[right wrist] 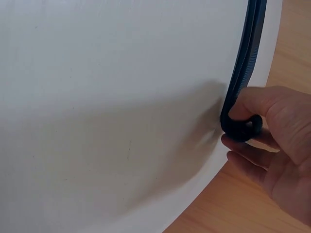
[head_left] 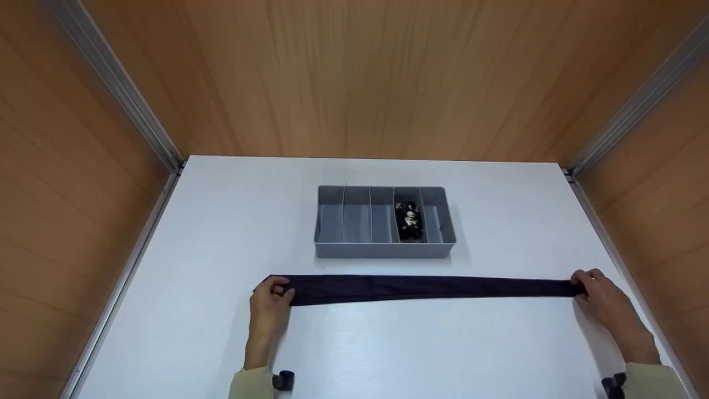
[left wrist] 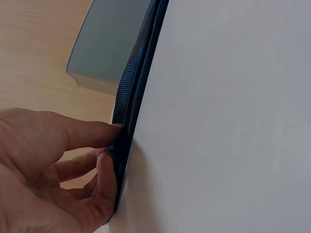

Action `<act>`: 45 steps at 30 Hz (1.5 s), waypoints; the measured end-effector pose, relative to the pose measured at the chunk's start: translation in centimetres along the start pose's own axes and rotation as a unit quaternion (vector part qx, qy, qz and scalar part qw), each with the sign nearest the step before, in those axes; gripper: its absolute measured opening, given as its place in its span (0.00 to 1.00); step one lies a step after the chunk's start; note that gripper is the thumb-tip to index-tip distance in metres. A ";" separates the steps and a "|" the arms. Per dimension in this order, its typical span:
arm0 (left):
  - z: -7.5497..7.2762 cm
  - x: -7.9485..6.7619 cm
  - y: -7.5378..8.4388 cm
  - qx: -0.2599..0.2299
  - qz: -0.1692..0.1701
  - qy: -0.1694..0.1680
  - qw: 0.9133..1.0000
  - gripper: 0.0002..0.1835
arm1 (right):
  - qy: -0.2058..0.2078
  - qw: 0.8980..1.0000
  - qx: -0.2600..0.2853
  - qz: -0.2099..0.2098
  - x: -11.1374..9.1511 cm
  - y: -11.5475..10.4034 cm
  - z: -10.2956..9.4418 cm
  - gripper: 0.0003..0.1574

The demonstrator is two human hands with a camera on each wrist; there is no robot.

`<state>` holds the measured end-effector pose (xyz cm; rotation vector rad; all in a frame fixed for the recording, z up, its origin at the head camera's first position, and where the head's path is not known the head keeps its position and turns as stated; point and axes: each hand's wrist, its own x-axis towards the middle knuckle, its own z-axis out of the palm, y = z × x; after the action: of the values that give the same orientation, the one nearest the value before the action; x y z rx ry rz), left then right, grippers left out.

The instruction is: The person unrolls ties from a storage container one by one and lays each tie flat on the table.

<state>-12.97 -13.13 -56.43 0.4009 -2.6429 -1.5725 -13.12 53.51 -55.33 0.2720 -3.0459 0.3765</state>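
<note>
A dark navy necktie (head_left: 388, 287) lies stretched from left to right across the white table, wide at the left and narrower at the right. My left hand (head_left: 270, 302) pinches its wide end, with thumb and fingers at the cloth in the left wrist view. At the narrow end, my right hand (head_left: 606, 302) holds the tip. The right wrist view shows that tip curled into a small roll (right wrist: 243, 127) between thumb and fingers. Behind the necktie stands a grey divided tray (head_left: 382, 250). A black rolled bundle with a pale pattern (head_left: 409, 220) sits in its second compartment from the right.
Wooden panels (head_left: 354, 77) rise behind the white table (head_left: 399, 343) and on both sides of it. Metal rails (head_left: 119, 83) run along the panel corners. The tray's other compartments hold nothing visible.
</note>
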 end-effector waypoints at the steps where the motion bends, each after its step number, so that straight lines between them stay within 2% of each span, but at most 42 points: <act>1: 0.0 0.0 0.0 0.000 0.001 0.001 1.000 0.11 | -0.003 1.000 0.005 0.007 0.0 0.1 0.0 0.19; 8: -0.2 0.0 -0.2 0.000 0.010 0.002 1.000 0.11 | -0.001 0.997 0.055 0.049 -0.2 0.8 0.5 0.16; 15: -0.1 -0.1 -0.4 0.006 0.008 0.009 1.000 0.12 | 0.015 0.994 0.067 0.080 -0.4 0.7 0.6 0.13; 21: -0.1 -0.1 -0.3 -0.007 0.002 0.005 1.000 0.12 | 0.053 0.991 0.074 0.100 -0.4 0.7 0.8 0.08; 31: -0.1 0.0 -0.2 -0.006 -0.003 0.000 1.000 0.12 | 0.105 0.983 0.078 0.131 -0.7 0.7 1.1 0.11; 36: -0.1 0.0 -0.1 -0.002 -0.001 0.000 1.000 0.12 | 0.131 0.980 0.065 0.132 -0.8 0.4 1.2 0.10; 45: 0.0 -0.1 -0.1 -0.005 0.004 0.002 1.000 0.12 | 0.149 0.983 0.036 0.099 -0.9 0.9 1.6 0.07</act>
<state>-12.90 -13.17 -56.46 0.3919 -2.6285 -1.5804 -12.45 54.14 -57.15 -0.0803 -2.7721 0.4912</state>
